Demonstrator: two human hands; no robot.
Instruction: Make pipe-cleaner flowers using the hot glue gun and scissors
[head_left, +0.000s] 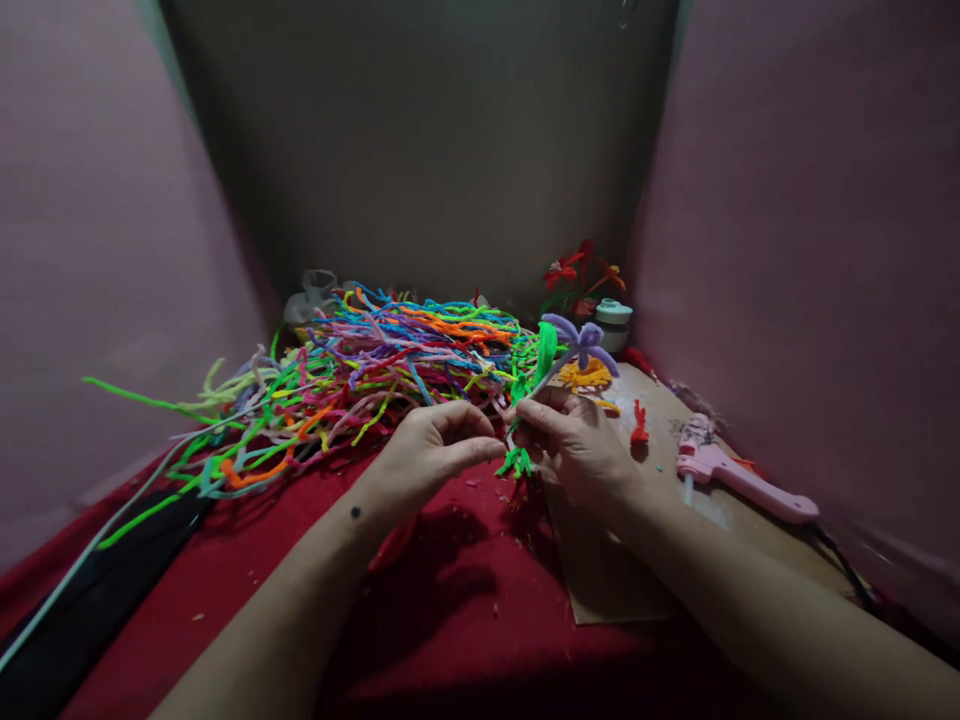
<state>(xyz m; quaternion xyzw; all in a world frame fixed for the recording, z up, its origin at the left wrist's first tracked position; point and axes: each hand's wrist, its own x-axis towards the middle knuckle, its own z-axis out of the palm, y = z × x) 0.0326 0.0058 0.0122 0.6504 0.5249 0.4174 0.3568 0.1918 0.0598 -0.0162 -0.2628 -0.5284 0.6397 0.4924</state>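
Observation:
Between thumb and fingers, my right hand (574, 440) pinches the pale stem of a purple pipe-cleaner flower (589, 345), its bloom tilted up to the right. My left hand (427, 445) is closed in a pinch at the stem's lower end, just left of the right fingertips. What exactly lies between the left fingertips is hard to see. Right behind the hands are bright green pipe-cleaner pieces (547, 350), with more green bits (516, 462) below the fingers.
A large heap of coloured pipe cleaners (420, 350) lies behind my left hand. On the cardboard (622, 580) at right rest a pink glue gun (742, 480), a red piece (639, 424) and orange-yellow loops (585, 375). Red flowers (574, 268) and a mint-lidded jar (613, 318) stand behind.

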